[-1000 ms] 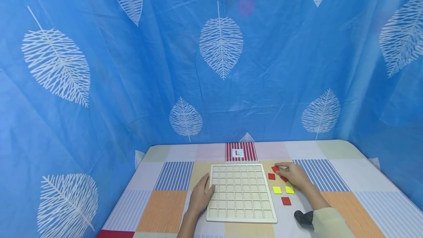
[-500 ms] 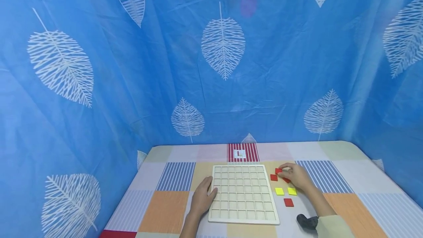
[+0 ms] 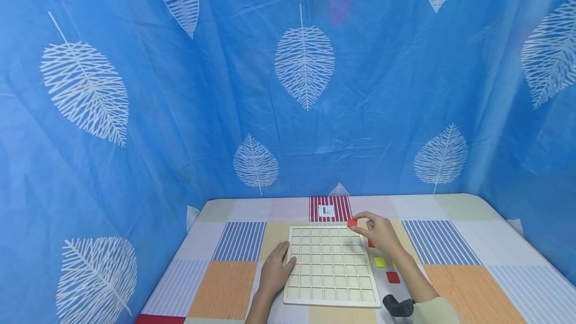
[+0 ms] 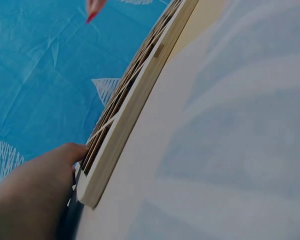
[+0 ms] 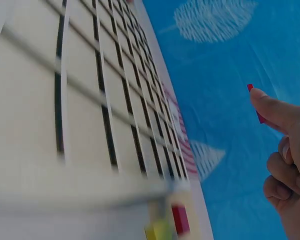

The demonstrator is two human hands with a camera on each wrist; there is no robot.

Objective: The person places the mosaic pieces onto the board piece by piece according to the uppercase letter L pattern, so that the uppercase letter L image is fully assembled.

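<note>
A cream gridded board lies on the table in the head view. My left hand rests along its left edge, thumb on the rim and fingers fairly straight. In the left wrist view that hand touches the board's near corner; most fingers are hidden. My right hand pinches a red square tile between thumb and finger above the board's far right corner. The right wrist view shows this tile edge-on, raised above the board, the other fingers curled in.
Right of the board lie a red tile, a yellow tile and another red tile, partly covered by my right hand. A small pattern card lies beyond the board. A dark wrist device is by my right sleeve. Blue curtain surrounds the table.
My right hand has lifted the red tile from the group on the right and carried it left over the board's far right corner. The left hand stays at the board's left edge.
</note>
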